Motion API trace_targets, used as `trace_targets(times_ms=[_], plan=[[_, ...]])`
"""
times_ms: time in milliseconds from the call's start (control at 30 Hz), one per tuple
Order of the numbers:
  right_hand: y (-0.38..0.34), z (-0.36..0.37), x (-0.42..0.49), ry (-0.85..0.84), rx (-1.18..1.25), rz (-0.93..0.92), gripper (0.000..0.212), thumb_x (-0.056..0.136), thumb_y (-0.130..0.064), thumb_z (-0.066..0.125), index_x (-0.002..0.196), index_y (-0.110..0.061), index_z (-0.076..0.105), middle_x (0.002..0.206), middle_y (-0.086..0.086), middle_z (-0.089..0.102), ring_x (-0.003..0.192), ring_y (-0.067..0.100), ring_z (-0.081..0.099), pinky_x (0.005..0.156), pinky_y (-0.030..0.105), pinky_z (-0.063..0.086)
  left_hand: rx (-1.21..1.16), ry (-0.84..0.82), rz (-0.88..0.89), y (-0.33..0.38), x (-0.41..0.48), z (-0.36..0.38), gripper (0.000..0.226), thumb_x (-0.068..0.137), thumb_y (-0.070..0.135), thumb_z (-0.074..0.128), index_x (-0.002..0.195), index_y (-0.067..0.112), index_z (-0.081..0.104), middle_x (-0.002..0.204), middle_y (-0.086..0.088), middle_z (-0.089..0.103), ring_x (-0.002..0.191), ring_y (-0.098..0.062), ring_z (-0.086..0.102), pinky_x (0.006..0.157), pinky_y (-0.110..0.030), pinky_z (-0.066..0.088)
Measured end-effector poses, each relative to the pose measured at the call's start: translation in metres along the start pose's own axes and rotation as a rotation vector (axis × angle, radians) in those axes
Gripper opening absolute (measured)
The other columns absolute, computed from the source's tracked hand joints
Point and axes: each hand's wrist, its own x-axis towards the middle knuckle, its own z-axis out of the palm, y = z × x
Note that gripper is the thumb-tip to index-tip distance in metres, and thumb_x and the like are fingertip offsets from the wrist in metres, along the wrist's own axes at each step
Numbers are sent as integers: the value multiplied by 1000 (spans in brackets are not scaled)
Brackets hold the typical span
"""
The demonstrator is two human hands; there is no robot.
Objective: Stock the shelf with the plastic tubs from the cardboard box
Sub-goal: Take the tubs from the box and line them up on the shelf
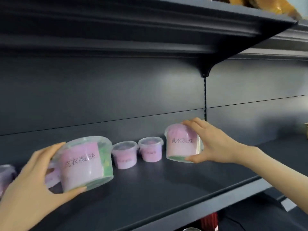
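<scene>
Dark shelf [166, 189], middle tier. Two standing tubs, pink-labelled and lidded, upright side by side near the back panel: one [124, 155], one [150, 150]. Left hand [31, 177]: fingers and thumb curled round the left tub [83, 164], tilted, over the shelf's left part. Right hand [211, 142]: fingers on the lid, thumb under the base, gripping the right tub [181, 144], just right of the standing pair. Far-left tub [5, 175], blurred, at the frame edge.
</scene>
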Motion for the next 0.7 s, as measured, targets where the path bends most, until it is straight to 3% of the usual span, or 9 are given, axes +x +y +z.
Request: trace_targets(times_ms=[100, 167, 233, 367, 433, 500, 567, 667, 700], plan=[[-32, 16, 28, 3, 8, -64, 92, 64, -58, 72, 138, -28, 27, 124, -17, 35, 112, 8, 39, 88, 21, 40, 13, -28, -33, -37, -7, -25, 114, 31, 64, 86, 134, 38, 42, 129, 14, 52, 110, -9, 57, 85, -38, 52], [-51, 25, 44, 8, 48, -103, 89, 65, -58, 72, 137, -29, 27, 123, -18, 34, 114, 6, 37, 90, 27, 43, -33, 48, -25, -49, -17, -39, 106, 33, 50, 90, 128, 40, 44, 125, 16, 51, 106, -13, 57, 86, -29, 49], [-68, 34, 60, -10, 65, -133, 87, 67, -56, 72, 137, -30, 26, 123, -18, 32, 115, 4, 35, 83, 29, 43, -34, 136, -80, -52, -25, -51, 102, 32, 56, 88, 123, 48, 41, 122, 17, 50, 106, -15, 55, 81, -19, 49], [-95, 51, 88, -27, 43, -230, 88, 66, -53, 74, 138, -26, 29, 128, -14, 33, 117, 7, 35, 78, 21, 33, 43, 234, -123, -49, -51, -68, 106, 35, 66, 80, 129, 37, 41, 129, 2, 49, 112, -23, 53, 85, -49, 50], [-104, 59, 100, -30, 49, -271, 91, 64, -55, 75, 137, -24, 31, 129, -11, 35, 116, 11, 38, 82, 22, 33, 33, 245, -170, -52, -65, -74, 103, 40, 61, 78, 132, 32, 40, 134, 0, 47, 119, -25, 49, 91, -52, 46], [-111, 68, 109, -48, 79, -301, 92, 60, -61, 70, 136, -26, 31, 127, -11, 36, 115, 14, 40, 88, 27, 39, 51, 253, -206, -57, -78, -82, 105, 40, 63, 83, 132, 33, 42, 131, 1, 51, 113, -24, 55, 84, -53, 50], [-118, 78, 117, -50, 98, -339, 92, 58, -65, 62, 135, -27, 30, 126, -12, 37, 112, 14, 41, 92, 34, 42, 70, 298, -243, -64, -92, -93, 105, 33, 68, 81, 128, 40, 44, 126, 5, 53, 105, -20, 58, 80, -53, 52], [-134, 92, 124, -40, 104, -399, 93, 57, -69, 58, 135, -26, 31, 127, -12, 37, 110, 14, 41, 94, 37, 40, 104, 412, -290, -65, -113, -104, 102, 28, 66, 78, 120, 62, 33, 121, 24, 46, 102, -5, 52, 88, -53, 46], [-141, 95, 126, -47, 107, -414, 93, 57, -69, 56, 136, -27, 31, 128, -12, 36, 110, 13, 41, 94, 35, 39, 110, 411, -302, -67, -119, -108, 105, 27, 67, 81, 119, 63, 31, 122, 24, 45, 105, -8, 51, 91, -53, 44]])
